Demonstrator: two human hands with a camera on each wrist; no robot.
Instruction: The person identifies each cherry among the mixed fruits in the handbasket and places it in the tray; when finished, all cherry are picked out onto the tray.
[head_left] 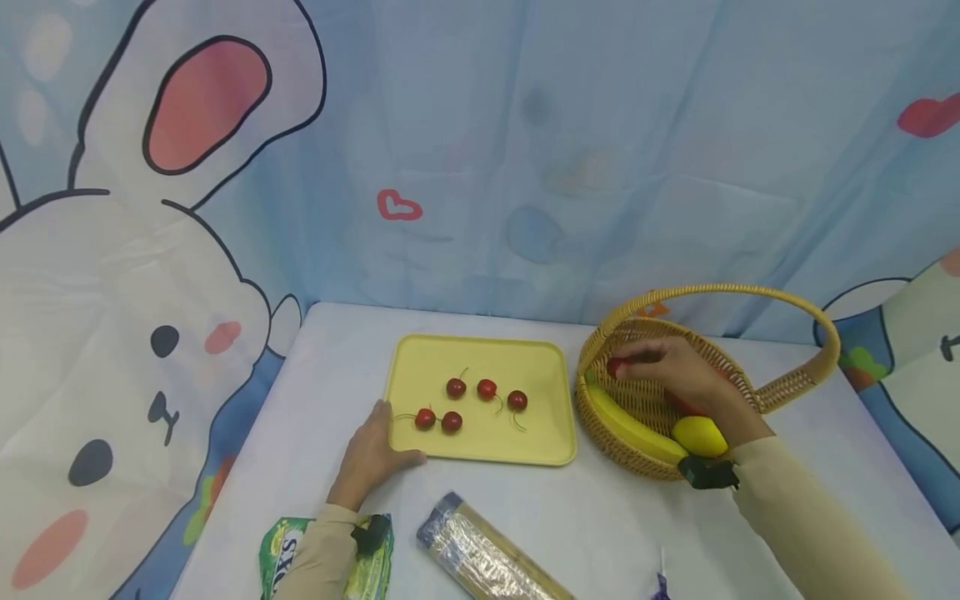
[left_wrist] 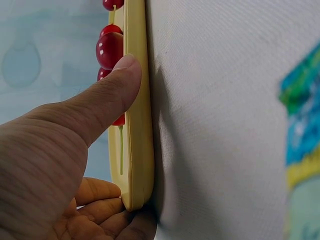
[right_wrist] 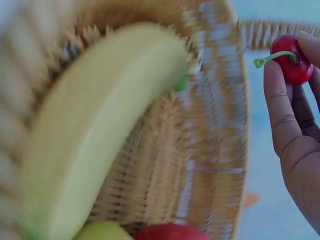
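Note:
My right hand point(head_left: 678, 371) pinches a red cherry point(right_wrist: 292, 59) with a green stem between thumb and fingertips, over the wicker basket point(head_left: 637, 471). In the basket lie a banana point(head_left: 630, 425), a yellow lemon-like fruit point(head_left: 699, 436) and a red fruit point(right_wrist: 170, 232), partly hidden by my arm in the head view. My left hand point(head_left: 375, 457) grips the near left corner of a yellow tray point(head_left: 480, 446), thumb along the front rim and fingers round the side. Several dark red cherries point(head_left: 487, 389) with stems are spread on the tray.
In front of the tray lies a long clear-wrapped package point(head_left: 487, 554). A green snack bag point(head_left: 283, 542) sits partly under my left forearm. Near the table's front is a small purple-wrapped item point(head_left: 661, 586). The basket's tall handle point(head_left: 720, 288) arches above it; a printed curtain point(head_left: 465, 150) hangs behind.

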